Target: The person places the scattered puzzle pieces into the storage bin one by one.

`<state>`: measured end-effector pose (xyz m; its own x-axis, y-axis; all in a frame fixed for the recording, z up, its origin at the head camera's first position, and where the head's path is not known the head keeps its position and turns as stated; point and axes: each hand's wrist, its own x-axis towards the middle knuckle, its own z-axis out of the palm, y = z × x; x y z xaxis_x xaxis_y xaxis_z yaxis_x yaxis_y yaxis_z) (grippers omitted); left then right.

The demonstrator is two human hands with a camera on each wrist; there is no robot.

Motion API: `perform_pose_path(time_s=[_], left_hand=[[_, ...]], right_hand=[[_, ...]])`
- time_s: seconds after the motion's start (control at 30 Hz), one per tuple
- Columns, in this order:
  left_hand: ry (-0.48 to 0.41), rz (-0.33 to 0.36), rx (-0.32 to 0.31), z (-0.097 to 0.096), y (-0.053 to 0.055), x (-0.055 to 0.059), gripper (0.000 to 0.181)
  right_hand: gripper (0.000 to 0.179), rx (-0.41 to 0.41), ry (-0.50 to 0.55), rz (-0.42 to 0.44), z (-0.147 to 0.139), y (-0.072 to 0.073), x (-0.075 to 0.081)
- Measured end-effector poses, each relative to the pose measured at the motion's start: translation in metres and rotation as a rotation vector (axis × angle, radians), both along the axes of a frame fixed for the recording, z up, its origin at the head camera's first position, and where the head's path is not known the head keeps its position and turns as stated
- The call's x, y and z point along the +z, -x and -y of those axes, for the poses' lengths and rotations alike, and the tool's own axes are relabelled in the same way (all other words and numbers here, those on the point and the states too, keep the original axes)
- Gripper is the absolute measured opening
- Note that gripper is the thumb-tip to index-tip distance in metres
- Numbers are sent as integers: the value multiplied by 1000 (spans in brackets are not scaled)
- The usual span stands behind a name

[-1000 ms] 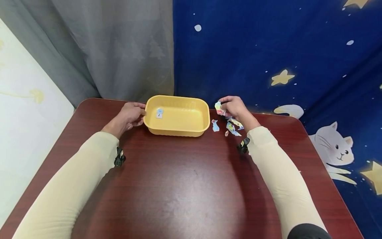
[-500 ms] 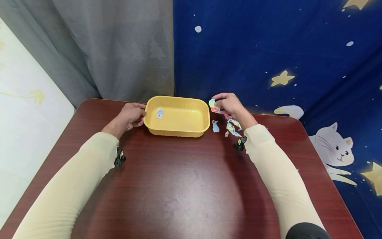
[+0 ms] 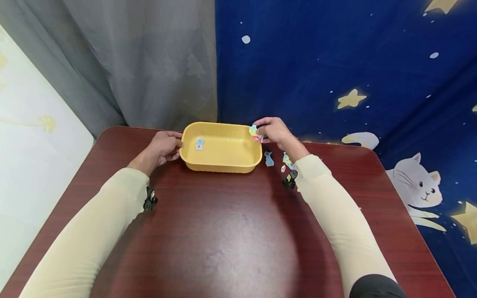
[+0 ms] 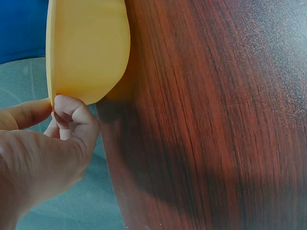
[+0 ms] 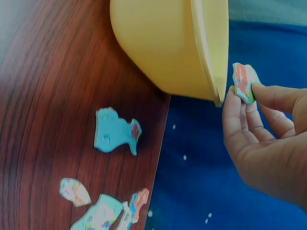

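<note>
A yellow plastic basin stands near the table's far edge. My left hand pinches its left rim between thumb and fingers, as the left wrist view also shows. In my right hand a colourful puzzle piece is pinched, held at the basin's right rim. Two small pieces, one light blue and one whitish, lie inside the basin on the left. Right of it on the table lie a light-blue piece, a small pinkish piece and other pieces, partly hidden by my right arm.
The dark red wooden table extends toward me. Behind its far edge hang a grey curtain and a blue curtain printed with stars and a cat. A white wall panel is at the left.
My right hand has moved left with the puzzle piece, from above the loose pieces to the basin's right rim. The left hand and basin have stayed in place.
</note>
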<state>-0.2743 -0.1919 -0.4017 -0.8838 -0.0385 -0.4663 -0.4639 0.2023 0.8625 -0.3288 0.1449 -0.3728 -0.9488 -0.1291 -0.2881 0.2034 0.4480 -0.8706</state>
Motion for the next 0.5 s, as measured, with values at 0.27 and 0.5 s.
perform_pose_path(time_s=[0.27,0.5], left_hand=[[-10,-9,2,-1,0,-1,44],[-13,-8,-2,0,0,-1,44]], right_hand=[[30,5,41,27,15,1,-5],[29,21,7,31,29,1,-10]])
